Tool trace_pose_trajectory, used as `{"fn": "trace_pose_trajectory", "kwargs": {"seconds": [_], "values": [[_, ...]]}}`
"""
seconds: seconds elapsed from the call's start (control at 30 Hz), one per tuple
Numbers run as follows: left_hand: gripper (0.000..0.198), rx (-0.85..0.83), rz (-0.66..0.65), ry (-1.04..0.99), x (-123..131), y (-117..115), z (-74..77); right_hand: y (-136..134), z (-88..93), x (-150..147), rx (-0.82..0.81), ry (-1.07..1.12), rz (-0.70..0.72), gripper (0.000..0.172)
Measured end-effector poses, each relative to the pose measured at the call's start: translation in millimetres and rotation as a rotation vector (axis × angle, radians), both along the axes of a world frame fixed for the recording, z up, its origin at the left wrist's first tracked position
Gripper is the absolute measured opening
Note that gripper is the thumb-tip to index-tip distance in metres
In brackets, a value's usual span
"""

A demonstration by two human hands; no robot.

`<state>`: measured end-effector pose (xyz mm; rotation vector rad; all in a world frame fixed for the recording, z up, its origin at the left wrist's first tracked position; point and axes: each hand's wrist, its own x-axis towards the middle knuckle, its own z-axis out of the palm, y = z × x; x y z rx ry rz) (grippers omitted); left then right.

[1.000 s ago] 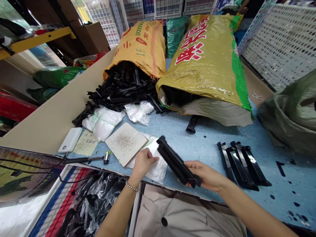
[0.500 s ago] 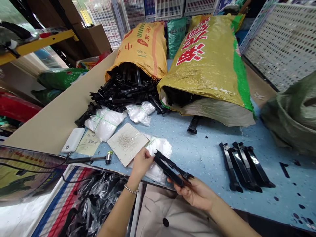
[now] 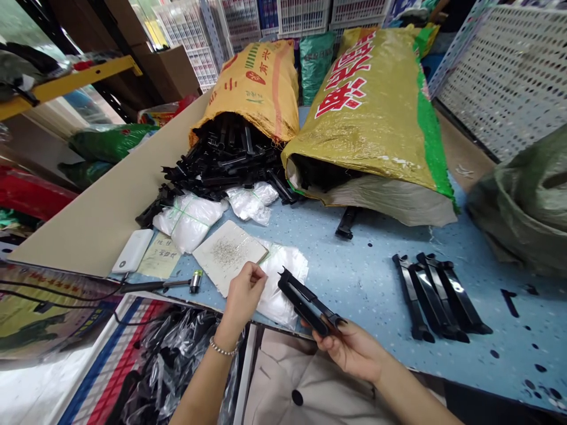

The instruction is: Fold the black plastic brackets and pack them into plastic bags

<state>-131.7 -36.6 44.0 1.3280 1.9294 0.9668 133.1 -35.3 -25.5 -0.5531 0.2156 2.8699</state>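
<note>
My right hand point(image 3: 349, 351) grips the lower end of a long black hinged part point(image 3: 305, 301), whose two narrow arms stand slightly apart. Its forked tip points up and left. Just left of that tip is my left hand point(image 3: 243, 292), thumb and fingertips pinched together; anything between them is too small to make out. Beyond my left hand lies a pale square tile point(image 3: 228, 254) scattered with tiny pieces. White plastic bags point(image 3: 283, 277) lie under and behind the black part. Several similar black parts point(image 3: 438, 298) rest side by side on the right.
An orange sack point(image 3: 257, 82) spills a heap of black parts point(image 3: 221, 156). Beside it lies an open yellow-green sack point(image 3: 372, 118). A hammer point(image 3: 159, 285), white power bank point(image 3: 133, 251) and handwritten note point(image 3: 158, 257) are at left. A dark green sack point(image 3: 527, 200) bulges at the right edge.
My left hand has drawn back leftward from the forked tip of the black hinged part, still pinched. My right hand keeps the part in nearly the same place.
</note>
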Motion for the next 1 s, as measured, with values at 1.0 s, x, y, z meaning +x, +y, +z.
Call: {"fn": "trace_pose_trajectory", "kwargs": {"seconds": [1.0], "values": [[0.031, 0.005, -0.186, 0.669, 6, -4, 8.2, 42, 79.6, 1, 2.695, -1.332, 0.574, 0.048]]}}
